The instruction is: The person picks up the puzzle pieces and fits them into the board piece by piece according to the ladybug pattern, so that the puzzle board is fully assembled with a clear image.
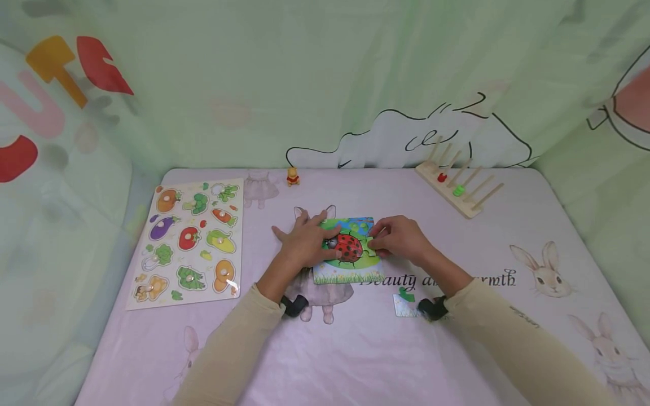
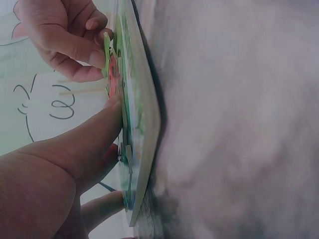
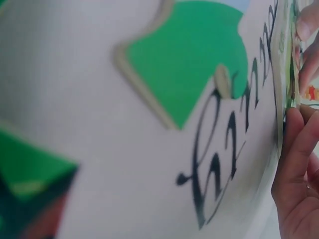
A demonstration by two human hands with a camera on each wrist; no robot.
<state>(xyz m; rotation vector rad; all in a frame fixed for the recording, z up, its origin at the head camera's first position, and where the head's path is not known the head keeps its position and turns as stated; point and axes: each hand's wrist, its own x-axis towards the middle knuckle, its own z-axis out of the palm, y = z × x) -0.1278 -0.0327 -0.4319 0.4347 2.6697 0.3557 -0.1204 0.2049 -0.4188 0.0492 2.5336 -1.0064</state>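
Right hand (image 1: 398, 239) pinches green piece (image 1: 368, 251); left hand (image 1: 303, 242), fingers spread, rests on ladybird puzzle (image 1: 347, 274); align edges before pressing flat.

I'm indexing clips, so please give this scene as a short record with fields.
left hand: resting on the ladybug jigsaw, fingers spread
right hand: pinching a green jigsaw piece
loose jigsaw pieces: on the table
far left: vegetable peg puzzle
back edge: Winnie-the-Pooh figurine
back right: wooden peg rack with red and green beads
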